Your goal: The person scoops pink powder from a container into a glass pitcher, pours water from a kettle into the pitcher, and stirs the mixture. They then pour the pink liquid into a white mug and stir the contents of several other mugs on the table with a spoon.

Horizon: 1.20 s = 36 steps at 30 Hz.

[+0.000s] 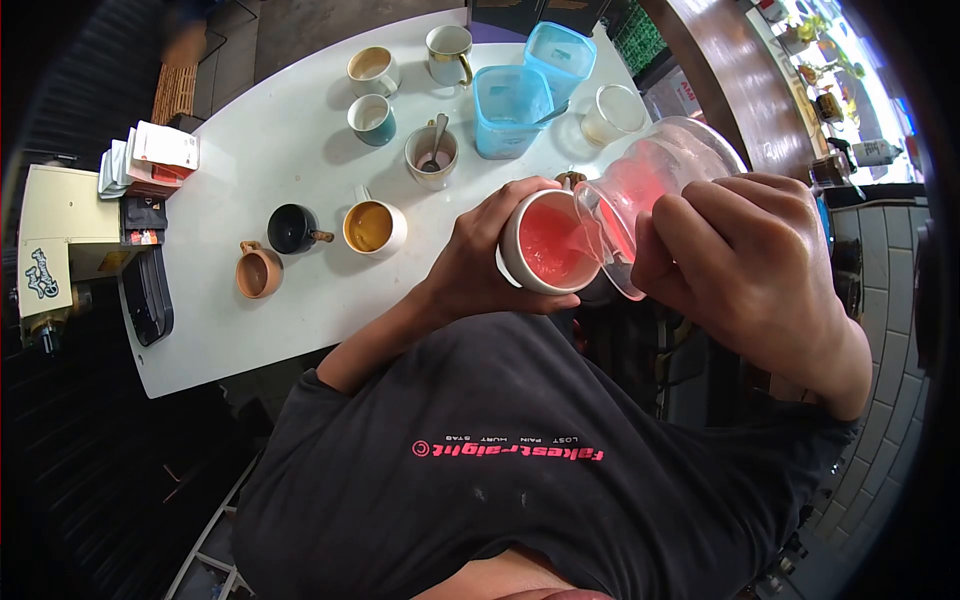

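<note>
My left hand (478,240) is wrapped round a white mug (510,255), holding it tilted above the table's near edge. Pink-red liquid (548,240) fills much of the mug. Closed on a clear jug (685,152), my right hand (745,265) tips it so that its lip is over the mug's right rim. Pink liquid lies inside the jug and seems to run from the lip into the mug. The jug's handle is hidden behind my fingers.
On the white table (240,350) stand several mugs, among them a white one with yellow contents (373,228) and one holding a spoon (434,150). Two blue plastic containers (505,125) are at the back. A black tray (150,297) lies at the left edge.
</note>
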Motion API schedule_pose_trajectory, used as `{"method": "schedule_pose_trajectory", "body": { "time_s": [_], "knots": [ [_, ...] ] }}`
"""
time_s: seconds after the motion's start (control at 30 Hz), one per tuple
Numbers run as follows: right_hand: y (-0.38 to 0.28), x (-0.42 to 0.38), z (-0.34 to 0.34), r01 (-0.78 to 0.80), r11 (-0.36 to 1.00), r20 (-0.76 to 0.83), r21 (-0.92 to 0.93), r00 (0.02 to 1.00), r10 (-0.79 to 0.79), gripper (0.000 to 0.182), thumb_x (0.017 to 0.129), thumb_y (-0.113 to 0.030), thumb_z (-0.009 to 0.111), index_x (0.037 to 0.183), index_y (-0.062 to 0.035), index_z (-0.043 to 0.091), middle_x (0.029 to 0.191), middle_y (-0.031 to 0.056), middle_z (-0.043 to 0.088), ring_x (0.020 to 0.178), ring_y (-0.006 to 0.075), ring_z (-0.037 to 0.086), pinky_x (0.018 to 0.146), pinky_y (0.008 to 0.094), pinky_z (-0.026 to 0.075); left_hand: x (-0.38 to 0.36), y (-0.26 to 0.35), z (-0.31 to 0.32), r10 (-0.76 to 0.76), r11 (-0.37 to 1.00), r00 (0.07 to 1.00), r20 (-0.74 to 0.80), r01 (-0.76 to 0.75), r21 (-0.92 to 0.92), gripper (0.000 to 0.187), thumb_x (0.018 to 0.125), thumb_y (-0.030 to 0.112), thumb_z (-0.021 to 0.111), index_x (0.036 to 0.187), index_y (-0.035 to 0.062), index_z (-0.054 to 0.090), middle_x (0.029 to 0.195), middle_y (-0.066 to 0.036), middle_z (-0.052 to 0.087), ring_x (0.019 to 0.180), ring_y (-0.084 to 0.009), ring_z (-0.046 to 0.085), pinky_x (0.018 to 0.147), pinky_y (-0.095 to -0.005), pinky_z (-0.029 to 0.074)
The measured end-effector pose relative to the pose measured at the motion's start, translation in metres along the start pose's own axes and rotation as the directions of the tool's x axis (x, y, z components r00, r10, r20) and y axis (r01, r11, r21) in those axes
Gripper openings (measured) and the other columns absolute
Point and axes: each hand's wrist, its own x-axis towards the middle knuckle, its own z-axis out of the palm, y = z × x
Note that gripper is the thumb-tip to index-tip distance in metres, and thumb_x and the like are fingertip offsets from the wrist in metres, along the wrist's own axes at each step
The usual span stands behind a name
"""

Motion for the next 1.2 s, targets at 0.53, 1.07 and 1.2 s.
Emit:
{"method": "schedule_pose_trajectory", "body": {
  "time_s": [0.53,1.07,1.2],
  "knots": [
    [-0.012,0.003,0.010,0.187,0.956,-0.069,-0.226,0.976,-0.207,0.025,0.078,-0.009,0.075,0.068,-0.0043,0.053,0.062,0.0023,0.039,0.050,0.0157,0.047,0.048,0.0308,0.043,0.001,-0.001,0.000,-0.003,0.999,0.999,-0.041,0.001,-0.039,0.099,0.058,0.039,0.100,0.135,0.0023,0.051,0.134,-0.016,0.062,0.119,-0.0311,0.067,0.100,-0.0413,0.056],
    [-0.022,-0.001,0.019,0.364,0.865,-0.078,-0.346,0.908,-0.413,0.019,0.078,-0.005,0.066,0.064,-0.0021,0.055,0.058,0.0019,0.037,0.050,0.0143,0.042,0.050,0.0286,0.038,-0.001,-0.005,-0.002,0.019,0.998,0.994,-0.104,-0.026,-0.061,0.097,0.058,0.040,0.100,0.134,0.0010,0.053,0.134,-0.016,0.062,0.119,-0.0305,0.067,0.100,-0.0409,0.056],
    [-0.021,0.001,0.020,0.416,0.830,-0.091,-0.372,0.873,-0.479,0.018,0.077,-0.004,0.065,0.063,-0.0021,0.054,0.057,0.0015,0.035,0.049,0.0134,0.040,0.048,0.0283,0.032,-0.001,-0.005,-0.004,0.029,0.999,0.993,-0.113,-0.033,-0.026,0.099,0.059,0.040,0.100,0.136,0.0010,0.052,0.133,-0.016,0.062,0.119,-0.0305,0.067,0.099,-0.0411,0.056]
  ]
}}
